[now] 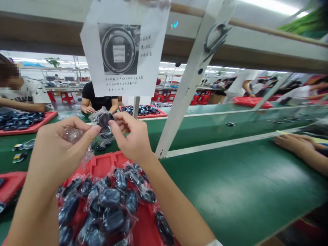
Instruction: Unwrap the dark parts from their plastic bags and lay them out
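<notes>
While the left hand (63, 147) pinches the left edge of a dark round part (104, 119) between thumb and fingers, the right hand (133, 136) grasps its right edge likewise. Part is held up near the far rim of a red tray (143, 225). Clear film (73, 135) bunched at left fingers. Tray carries many film-wrapped dark pieces (112, 218); printed sheet (150, 65) hangs above.

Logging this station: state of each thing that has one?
Part: held above near tray
Left grip: closed on film
Right grip: closed on part
Film: crumpled
Near tray: loaded, partly bare
Pieces: wrapped, heaped
Far-left tray: loaded
Sheet: hung, facing camera
Ceiling light: on
</notes>
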Motion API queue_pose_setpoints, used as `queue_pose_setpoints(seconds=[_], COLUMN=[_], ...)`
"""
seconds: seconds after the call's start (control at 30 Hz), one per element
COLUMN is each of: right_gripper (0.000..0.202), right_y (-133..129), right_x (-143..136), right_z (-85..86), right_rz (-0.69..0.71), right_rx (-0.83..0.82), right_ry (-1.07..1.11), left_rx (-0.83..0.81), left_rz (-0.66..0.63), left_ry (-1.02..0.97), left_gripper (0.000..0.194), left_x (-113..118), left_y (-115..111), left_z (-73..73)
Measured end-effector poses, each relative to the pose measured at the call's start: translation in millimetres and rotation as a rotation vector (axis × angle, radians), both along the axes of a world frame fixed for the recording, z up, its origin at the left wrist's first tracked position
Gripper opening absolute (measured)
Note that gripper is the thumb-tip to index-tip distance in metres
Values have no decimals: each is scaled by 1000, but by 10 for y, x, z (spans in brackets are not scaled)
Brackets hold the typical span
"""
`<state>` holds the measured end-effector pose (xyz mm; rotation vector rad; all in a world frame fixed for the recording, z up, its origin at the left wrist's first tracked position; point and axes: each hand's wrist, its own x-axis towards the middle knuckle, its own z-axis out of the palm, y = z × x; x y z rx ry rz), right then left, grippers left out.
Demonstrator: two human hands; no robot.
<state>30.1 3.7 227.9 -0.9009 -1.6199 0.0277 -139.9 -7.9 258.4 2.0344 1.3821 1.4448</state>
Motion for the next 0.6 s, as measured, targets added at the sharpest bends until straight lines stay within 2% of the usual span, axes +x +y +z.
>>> queue_pose_setpoints(seconds=[0.1, 0.13, 0.23, 0.3, 0.33, 0.4, 0.5, 0.6], right_gripper=[28, 30, 21, 21, 20, 18, 32, 30], right_y=[161, 230, 446, 593, 666, 799, 923, 931], right_x=[122, 194, 399, 455, 450, 398, 335, 382], right_z=[-33, -52, -177, -326, -410, -565, -688, -675], right_rz=[-104, -144, -143, -107, -102, -117, -120, -34], right_rx=[-119, -201, -675, -955, -1025, -1041, -1004, -1029], right_ry=[153, 144, -171, -371, -400, -348, -291, -356], left_rx=[-123, -140, -106, -84, -72, -17, 80, 114], left_rz=[99, 152, 302, 253, 190, 95, 16, 27], left_ry=[66, 57, -56, -118, -130, -150, -238, -320], left_gripper=[23, 20, 17, 29, 31, 20, 9, 22], left_x=[-16, -29, -97, -153, -180, -223, -247, -238], left_y=[-12, -2, 56, 109, 137, 187, 219, 189], left_z=[36, 45, 46, 13, -12, -64, -99, -68])
